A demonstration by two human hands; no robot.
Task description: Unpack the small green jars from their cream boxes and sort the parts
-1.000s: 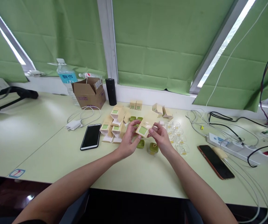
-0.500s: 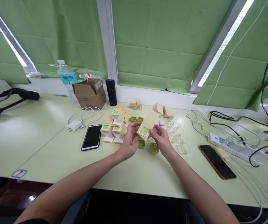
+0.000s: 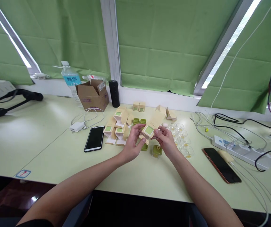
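Between my hands is a small beige carton (image 3: 152, 126) with a pale green square on its face and an upper flap standing out. My left hand (image 3: 134, 142) holds it by the left and lower edge, thumb near a bottom flap. My right hand (image 3: 165, 138) pinches its right side with thumb and fingers. Just below the carton stands a clear jar with a green lid (image 3: 157, 150). Partly hidden behind my left hand is a green lid (image 3: 144, 147). To the left, several similar open cartons (image 3: 120, 130) are stacked. Small clear containers (image 3: 182, 138) sit right of my right hand.
Two closed cartons (image 3: 139, 106) stand at the back. A black-screened phone (image 3: 94, 139) and a white charger (image 3: 77, 126) lie left; another phone (image 3: 221, 165) and a power strip (image 3: 241, 149) lie right. A cardboard box (image 3: 93, 94) stands beside a black cylinder (image 3: 114, 93).
The carton in my hands has gone from rather flat to a more opened-out box shape, with a bottom flap showing. The whole view has shifted slightly.
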